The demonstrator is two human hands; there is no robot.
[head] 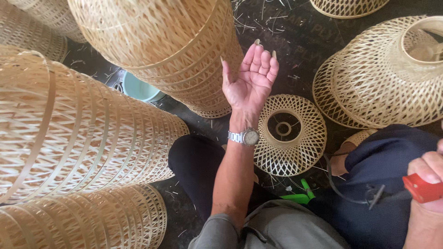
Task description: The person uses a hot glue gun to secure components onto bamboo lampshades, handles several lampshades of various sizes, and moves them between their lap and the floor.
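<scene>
Right, here is how I read it from my seat.

Left hand: my left hand [250,78] is raised with the palm up and the fingers spread wide, holding nothing; a metal wristwatch [245,137] sits on the wrist below it.

Right hand: my right hand [427,177] is closed around a red handle [422,188] at the lower right; I cannot tell what kind of tool it belongs to.

Nearest thing: the tall woven bamboo basket [175,46] leans just to the left of the open palm, close to the thumb but not touching as far as I can see.

Below the open hand: a small round woven cap [290,134] lies flat on the floor, just right of the wrist.

Risk, tipping: I judge the tall basket could topple if the open hand knocks it, since it stands tilted.

Risk, snagging: a dark cord [344,191] runs across the lap towards the red handle and could catch on the weave.

Risk, splinters: loose bamboo slivers [258,20] litter the floor beyond the fingertips.

Signs: faint pale lettering on the dark floor sheet [318,37], up and right of the fingers.

Other: a pale green tub [138,88] sits behind the baskets.
</scene>
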